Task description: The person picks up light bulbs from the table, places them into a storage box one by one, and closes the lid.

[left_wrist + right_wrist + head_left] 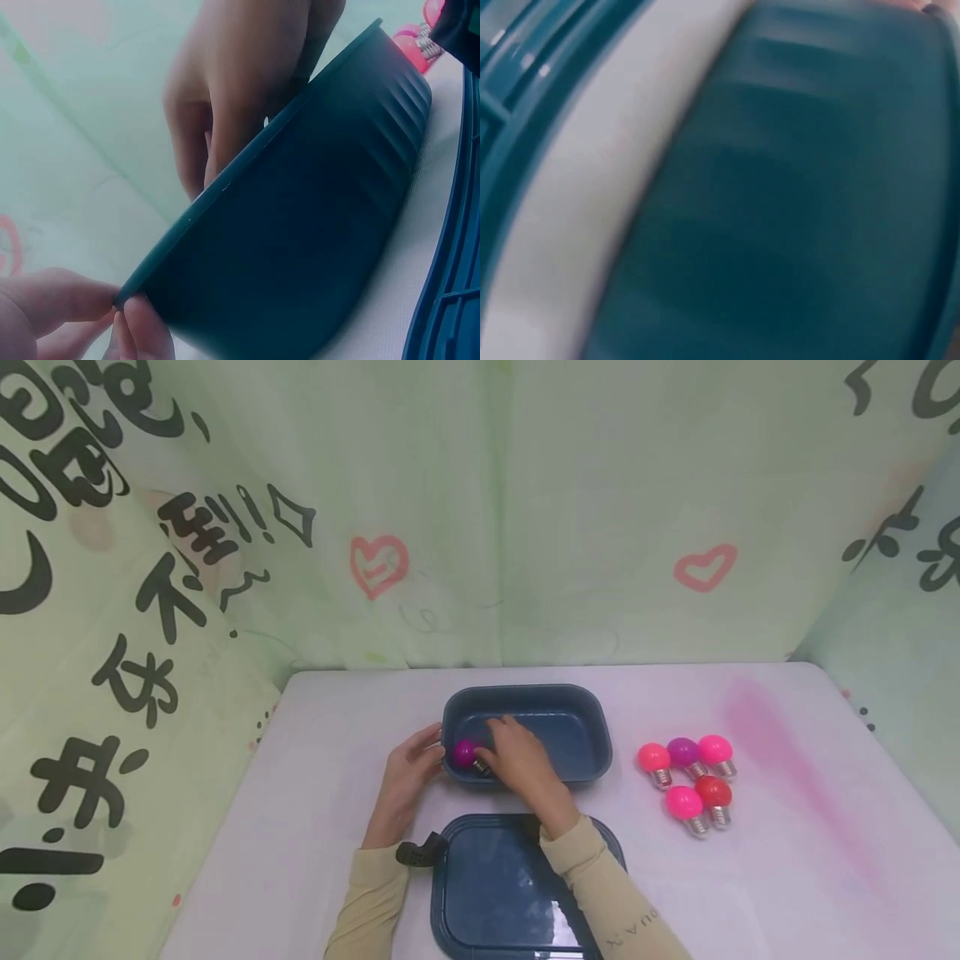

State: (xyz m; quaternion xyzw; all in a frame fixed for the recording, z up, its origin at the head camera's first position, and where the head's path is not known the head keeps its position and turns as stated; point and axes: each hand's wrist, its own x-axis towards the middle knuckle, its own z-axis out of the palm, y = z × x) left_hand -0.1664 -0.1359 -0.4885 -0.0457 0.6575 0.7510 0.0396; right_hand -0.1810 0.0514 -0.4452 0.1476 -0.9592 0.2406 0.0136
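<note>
A dark blue plastic box (570, 727) stands on the table. My left hand (408, 770) grips its left rim; the left wrist view shows thumb and fingers (64, 296) pinching the edge. Inside, at the left end, a purple light bulb (464, 752) lies with its silver screw base toward the lower right. My right hand (519, 758) reaches over the near wall into the box. Its thumb is right beside the bulb's base, with a gap between thumb and fingers. The box wall hides those fingertips in the left wrist view. The blurred right wrist view shows the box's outer wall (780, 195).
In front of the box lies a matching blue lid (510, 893), partly under the right forearm. Several pink, red and purple bulbs (684, 802) lie grouped to the right on the white table (772, 860). A printed curtain (570, 527) hangs behind and at both sides.
</note>
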